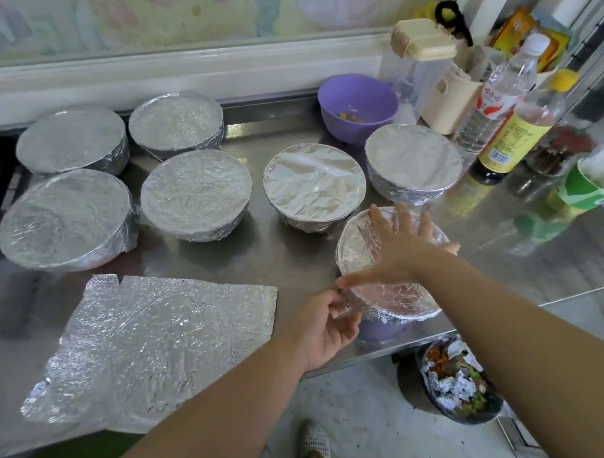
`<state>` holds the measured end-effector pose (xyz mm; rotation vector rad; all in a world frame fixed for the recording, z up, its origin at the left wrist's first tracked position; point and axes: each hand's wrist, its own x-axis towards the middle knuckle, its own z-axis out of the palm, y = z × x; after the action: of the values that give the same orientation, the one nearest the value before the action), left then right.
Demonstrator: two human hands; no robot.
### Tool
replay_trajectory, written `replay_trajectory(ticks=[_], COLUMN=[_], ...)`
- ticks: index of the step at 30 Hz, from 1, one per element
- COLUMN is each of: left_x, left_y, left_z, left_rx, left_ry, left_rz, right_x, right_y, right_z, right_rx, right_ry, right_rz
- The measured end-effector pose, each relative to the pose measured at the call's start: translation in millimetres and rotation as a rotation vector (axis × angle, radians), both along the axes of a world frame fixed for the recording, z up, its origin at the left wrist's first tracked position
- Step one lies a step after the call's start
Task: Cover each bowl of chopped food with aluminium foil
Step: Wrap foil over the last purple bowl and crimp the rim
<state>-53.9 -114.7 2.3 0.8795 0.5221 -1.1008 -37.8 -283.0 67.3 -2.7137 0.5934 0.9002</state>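
Note:
Several foil-covered bowls stand on the steel counter (289, 261). The nearest one, a purple bowl under foil (394, 298), sits at the counter's front edge. My right hand (391, 249) lies flat on its foil top with fingers spread. My left hand (327, 328) cups the bowl's left side, fingers curled against the foil skirt under the rim. A loose flat foil sheet (165, 348) lies at the front left. An uncovered purple bowl (356, 107) with a little yellow food stands at the back.
Bottles (515, 135), a cream caddy (452, 99) and jars crowd the back right corner. A bin (459, 383) with scraps and foil balls sits on the floor below the counter's edge. A window ledge runs along the back.

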Motion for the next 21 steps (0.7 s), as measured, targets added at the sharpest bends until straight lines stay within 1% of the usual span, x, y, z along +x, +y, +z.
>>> replay_trajectory(ticks=[6,11,14,16,21], left_x=[-0.1,-5.1,-3.2,-2.2,-3.1], left_y=[8.2,14.2,12.5,8.2,-6.2], left_z=[-5.4,-6.0,-8.0,-6.2,-4.6], left_rx=[-0.061,-0.093,-0.09,-0.056,0.179], left_ry=[-0.023,-0.138,-0.138,-0.182,-0.418], left_rz=[0.131,-0.012,0.015,0.008,-0.086], right_x=[-2.1,-2.5,-2.5,-2.1,-2.6], right_y=[2.6,3.3,3.3,3.2,3.6], right_z=[5.5,6.8,6.6,6.3,5.9], right_rx=[-0.004,-0.006,-0.003,-0.001,-0.008], right_ry=[0.005,0.013,0.009,0.012,0.011], right_rz=[0.002,0.002,0.002,0.001,0.003])
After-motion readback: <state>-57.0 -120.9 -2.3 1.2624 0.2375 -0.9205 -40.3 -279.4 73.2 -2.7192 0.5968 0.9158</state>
